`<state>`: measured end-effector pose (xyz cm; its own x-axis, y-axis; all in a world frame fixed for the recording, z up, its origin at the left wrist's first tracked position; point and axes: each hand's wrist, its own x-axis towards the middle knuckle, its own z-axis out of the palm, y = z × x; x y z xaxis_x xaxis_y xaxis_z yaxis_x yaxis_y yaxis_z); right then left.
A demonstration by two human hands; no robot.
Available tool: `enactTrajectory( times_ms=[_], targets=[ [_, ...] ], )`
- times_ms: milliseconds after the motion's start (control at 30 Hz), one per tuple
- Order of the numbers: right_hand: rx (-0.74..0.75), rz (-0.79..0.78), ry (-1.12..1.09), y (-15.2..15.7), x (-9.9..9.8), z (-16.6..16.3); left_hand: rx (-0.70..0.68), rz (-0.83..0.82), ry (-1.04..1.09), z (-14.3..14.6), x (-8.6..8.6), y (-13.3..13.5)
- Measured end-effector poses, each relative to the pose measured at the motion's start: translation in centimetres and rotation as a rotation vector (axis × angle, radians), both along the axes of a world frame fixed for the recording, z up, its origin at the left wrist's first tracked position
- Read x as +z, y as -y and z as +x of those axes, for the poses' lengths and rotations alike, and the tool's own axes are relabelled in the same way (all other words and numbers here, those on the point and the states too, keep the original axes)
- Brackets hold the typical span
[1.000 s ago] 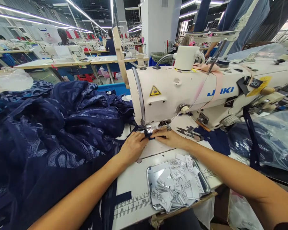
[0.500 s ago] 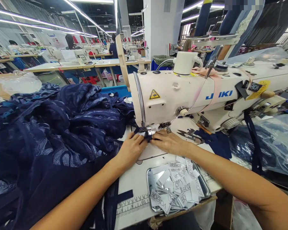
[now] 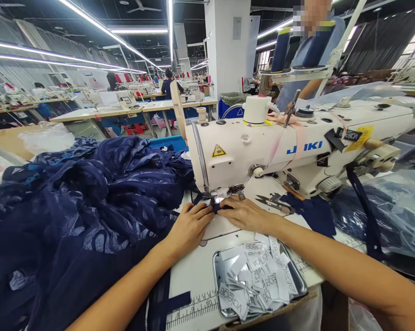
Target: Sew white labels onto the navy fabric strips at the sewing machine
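A white sewing machine (image 3: 207, 147) reaches in from the right, its needle area just beyond my fingertips. A small piece of navy fabric (image 3: 216, 208) lies under the presser foot. My left hand (image 3: 192, 226) is closed on the fabric's left side, fingers bent and pressed together. From the right, my right hand (image 3: 245, 214) pinches the same fabric close to the foot. The needle and most of the fabric under it are hidden. A heap of navy patterned garments (image 3: 124, 184) lies left of my left hand. Thread snips (image 3: 274, 203) rest beyond my right hand.
A metal tray (image 3: 302, 287) of white printed labels (image 3: 259, 276) sits at the table's front, by a printed ruler (image 3: 193, 309). Clear plastic bags (image 3: 397, 216) holding dark cloth lie at right. Behind the machine stands a person (image 3: 299, 69) near thread cones (image 3: 279, 50).
The camera view has tilted up slightly, so the machine and hands sit lower in the picture. More of the person behind the machine shows. Both hands stay at the fabric by the foot.
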<state>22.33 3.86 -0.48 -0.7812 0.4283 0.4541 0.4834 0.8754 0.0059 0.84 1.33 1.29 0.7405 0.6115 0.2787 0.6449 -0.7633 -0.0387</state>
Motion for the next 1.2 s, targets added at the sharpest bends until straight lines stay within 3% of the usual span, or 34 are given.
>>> enactTrajectory(
  times_ms=[533, 867, 1200],
  targets=[
    [-0.011, 0.048, 0.014, -0.2, 0.0, -0.3, 0.019, -0.071, -0.048, -0.5, -0.2, -0.4],
    [-0.091, 0.138, 0.074, -0.1, -0.4, -0.9, 0.053, -0.129, -0.023, -0.7, -0.4, -0.9],
    [-0.127, -0.052, 0.048, -1.0, -0.6, -0.3, 0.084, -0.106, -0.040, -0.8, -0.5, -2.3]
  ],
)
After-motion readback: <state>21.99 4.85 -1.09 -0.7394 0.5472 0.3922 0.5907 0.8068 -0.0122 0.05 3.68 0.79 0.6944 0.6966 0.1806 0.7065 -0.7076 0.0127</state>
